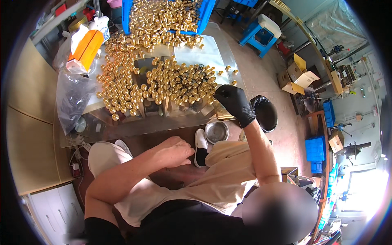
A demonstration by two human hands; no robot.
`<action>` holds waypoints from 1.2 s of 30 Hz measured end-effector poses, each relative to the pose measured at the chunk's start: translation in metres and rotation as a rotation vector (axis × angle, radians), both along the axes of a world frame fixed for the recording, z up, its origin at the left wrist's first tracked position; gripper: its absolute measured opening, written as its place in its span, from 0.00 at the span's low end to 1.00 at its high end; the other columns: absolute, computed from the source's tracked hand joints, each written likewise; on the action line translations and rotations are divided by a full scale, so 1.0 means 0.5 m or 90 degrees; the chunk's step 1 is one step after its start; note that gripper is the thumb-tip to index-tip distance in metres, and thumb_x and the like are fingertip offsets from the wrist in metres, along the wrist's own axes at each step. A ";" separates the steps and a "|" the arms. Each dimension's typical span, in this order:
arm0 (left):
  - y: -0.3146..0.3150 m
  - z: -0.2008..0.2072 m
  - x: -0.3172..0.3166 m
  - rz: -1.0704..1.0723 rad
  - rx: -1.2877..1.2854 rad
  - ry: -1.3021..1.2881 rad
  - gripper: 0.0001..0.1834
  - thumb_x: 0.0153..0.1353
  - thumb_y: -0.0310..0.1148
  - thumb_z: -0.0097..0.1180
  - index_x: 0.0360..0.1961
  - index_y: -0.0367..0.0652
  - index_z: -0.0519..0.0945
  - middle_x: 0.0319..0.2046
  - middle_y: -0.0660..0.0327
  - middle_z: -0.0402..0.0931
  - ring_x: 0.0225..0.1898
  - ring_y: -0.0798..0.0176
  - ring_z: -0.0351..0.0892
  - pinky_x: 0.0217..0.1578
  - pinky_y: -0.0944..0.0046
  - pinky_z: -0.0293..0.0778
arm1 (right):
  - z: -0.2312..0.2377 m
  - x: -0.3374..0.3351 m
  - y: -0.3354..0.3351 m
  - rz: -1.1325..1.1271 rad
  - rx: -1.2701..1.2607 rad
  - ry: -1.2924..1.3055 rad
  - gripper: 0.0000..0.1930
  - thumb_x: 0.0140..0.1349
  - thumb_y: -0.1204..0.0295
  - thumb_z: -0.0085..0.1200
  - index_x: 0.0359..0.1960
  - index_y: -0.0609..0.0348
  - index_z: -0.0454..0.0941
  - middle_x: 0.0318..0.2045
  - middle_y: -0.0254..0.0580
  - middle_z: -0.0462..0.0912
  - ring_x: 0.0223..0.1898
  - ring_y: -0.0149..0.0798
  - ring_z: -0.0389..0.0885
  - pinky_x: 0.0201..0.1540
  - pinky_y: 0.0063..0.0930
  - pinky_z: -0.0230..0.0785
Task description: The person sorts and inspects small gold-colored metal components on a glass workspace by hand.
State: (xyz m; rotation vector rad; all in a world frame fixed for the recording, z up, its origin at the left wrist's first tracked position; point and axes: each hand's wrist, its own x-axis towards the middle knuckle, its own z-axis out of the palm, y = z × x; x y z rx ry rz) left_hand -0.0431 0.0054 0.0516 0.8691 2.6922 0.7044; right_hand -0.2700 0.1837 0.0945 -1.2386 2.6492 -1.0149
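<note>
Brass-coloured round metal caps [122,81] lie spread in heaps over the table. Black rings [192,79] are mixed into the heap nearest my right side. My right hand [234,103], in a black glove, reaches to that heap's right edge. Its fingers are bent together beside the caps, and whatever is between the fingertips is too small to tell. Bare and curled closed, my left hand [176,151] is held above my lap, short of the table's front edge. Whether anything is inside its fingers is hidden.
At the table's far side a blue crate [206,16] lies tipped, caps spilling from it. An orange tissue box [85,51] and plastic bag [73,96] sit at the left. A metal bowl [217,132] and black-lined bin [265,113] stand below the table's right front.
</note>
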 end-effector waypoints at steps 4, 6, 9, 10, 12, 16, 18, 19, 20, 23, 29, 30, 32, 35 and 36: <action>0.000 0.001 0.001 0.002 0.004 -0.006 0.14 0.57 0.40 0.66 0.31 0.37 0.82 0.32 0.50 0.83 0.41 0.44 0.83 0.45 0.48 0.78 | -0.008 -0.007 -0.003 -0.055 0.060 0.007 0.10 0.58 0.64 0.64 0.35 0.58 0.87 0.31 0.49 0.87 0.33 0.50 0.87 0.39 0.38 0.77; 0.000 0.003 0.001 0.003 0.001 -0.007 0.15 0.57 0.40 0.66 0.32 0.37 0.82 0.33 0.50 0.83 0.42 0.44 0.83 0.45 0.48 0.77 | -0.007 -0.015 0.002 -0.057 0.059 0.017 0.11 0.57 0.63 0.64 0.34 0.57 0.88 0.30 0.48 0.87 0.33 0.50 0.87 0.39 0.38 0.78; -0.002 0.001 0.003 0.002 0.003 -0.014 0.15 0.57 0.40 0.66 0.31 0.37 0.82 0.32 0.50 0.83 0.42 0.44 0.83 0.46 0.48 0.77 | 0.002 -0.024 0.011 -0.075 0.093 0.039 0.11 0.56 0.64 0.65 0.33 0.59 0.87 0.30 0.49 0.87 0.33 0.49 0.87 0.39 0.38 0.78; -0.003 0.001 0.003 0.003 0.003 -0.014 0.15 0.57 0.40 0.66 0.31 0.37 0.82 0.32 0.50 0.83 0.42 0.44 0.83 0.46 0.48 0.77 | 0.004 -0.026 0.016 -0.078 0.092 0.030 0.10 0.57 0.66 0.65 0.34 0.60 0.86 0.31 0.48 0.87 0.33 0.47 0.88 0.39 0.36 0.78; -0.002 0.002 0.002 0.000 0.004 -0.011 0.15 0.57 0.40 0.66 0.31 0.37 0.82 0.32 0.50 0.83 0.42 0.44 0.83 0.45 0.48 0.77 | 0.000 -0.031 0.029 -0.081 0.092 0.023 0.09 0.58 0.68 0.65 0.35 0.61 0.86 0.31 0.48 0.88 0.33 0.44 0.88 0.39 0.33 0.78; -0.005 -0.002 0.003 0.001 -0.011 -0.033 0.15 0.57 0.40 0.66 0.31 0.37 0.82 0.31 0.50 0.83 0.41 0.44 0.83 0.45 0.48 0.77 | -0.017 -0.019 0.033 -0.036 0.005 0.099 0.07 0.58 0.70 0.64 0.35 0.59 0.85 0.34 0.48 0.86 0.34 0.46 0.87 0.40 0.35 0.78; -0.005 -0.003 0.003 0.002 0.004 -0.016 0.15 0.57 0.40 0.66 0.32 0.37 0.82 0.32 0.51 0.83 0.42 0.44 0.83 0.46 0.48 0.77 | -0.014 -0.005 0.027 -0.015 0.022 0.126 0.06 0.59 0.71 0.63 0.35 0.59 0.85 0.35 0.48 0.85 0.35 0.48 0.87 0.41 0.37 0.78; -0.003 -0.004 0.002 0.004 0.002 -0.017 0.15 0.57 0.40 0.66 0.32 0.37 0.82 0.32 0.51 0.83 0.42 0.44 0.83 0.46 0.48 0.77 | -0.009 0.001 0.025 -0.008 0.100 0.223 0.05 0.59 0.72 0.62 0.35 0.59 0.84 0.34 0.49 0.83 0.36 0.50 0.85 0.41 0.39 0.78; -0.001 -0.005 0.001 0.000 0.002 -0.025 0.15 0.57 0.40 0.66 0.32 0.37 0.82 0.32 0.50 0.83 0.42 0.44 0.83 0.46 0.48 0.77 | -0.003 0.009 0.024 -0.001 0.178 0.320 0.05 0.59 0.73 0.60 0.34 0.59 0.84 0.33 0.49 0.82 0.37 0.52 0.84 0.42 0.42 0.77; 0.001 -0.012 0.002 0.002 -0.006 -0.039 0.15 0.58 0.40 0.65 0.32 0.37 0.82 0.33 0.50 0.83 0.43 0.44 0.83 0.46 0.48 0.77 | -0.006 0.031 0.001 -0.035 0.226 0.325 0.05 0.59 0.71 0.58 0.32 0.58 0.82 0.33 0.50 0.81 0.38 0.56 0.82 0.42 0.45 0.77; 0.002 -0.019 -0.005 0.006 -0.020 -0.046 0.15 0.58 0.40 0.65 0.32 0.37 0.82 0.33 0.50 0.83 0.42 0.44 0.83 0.46 0.48 0.78 | 0.014 -0.010 0.054 -0.045 0.231 0.181 0.14 0.57 0.64 0.65 0.40 0.59 0.86 0.36 0.51 0.86 0.38 0.51 0.86 0.44 0.39 0.78; 0.002 -0.019 -0.003 0.011 -0.017 -0.047 0.15 0.58 0.40 0.65 0.32 0.37 0.82 0.33 0.50 0.83 0.42 0.44 0.83 0.45 0.48 0.78 | 0.018 -0.006 0.059 -0.064 0.211 0.154 0.15 0.57 0.64 0.66 0.41 0.59 0.87 0.35 0.50 0.87 0.36 0.49 0.86 0.43 0.38 0.78; -0.004 -0.016 0.001 0.012 -0.027 -0.053 0.15 0.58 0.41 0.65 0.32 0.37 0.82 0.33 0.50 0.83 0.42 0.44 0.83 0.45 0.48 0.78 | 0.028 -0.009 0.051 -0.085 0.163 0.121 0.14 0.56 0.65 0.66 0.41 0.59 0.87 0.37 0.52 0.87 0.38 0.51 0.86 0.44 0.38 0.78; -0.004 -0.009 0.005 0.003 -0.030 -0.043 0.16 0.58 0.41 0.64 0.32 0.37 0.82 0.32 0.51 0.83 0.42 0.45 0.83 0.45 0.48 0.78 | 0.034 -0.025 0.037 -0.111 0.056 0.096 0.12 0.56 0.67 0.66 0.39 0.59 0.87 0.37 0.52 0.87 0.38 0.52 0.87 0.43 0.38 0.78; -0.004 -0.008 0.006 0.000 -0.027 -0.030 0.16 0.58 0.41 0.64 0.32 0.37 0.82 0.32 0.51 0.83 0.42 0.45 0.83 0.45 0.48 0.78 | 0.031 -0.034 0.027 -0.110 -0.008 0.103 0.10 0.56 0.68 0.65 0.37 0.59 0.87 0.35 0.51 0.87 0.37 0.52 0.87 0.42 0.37 0.78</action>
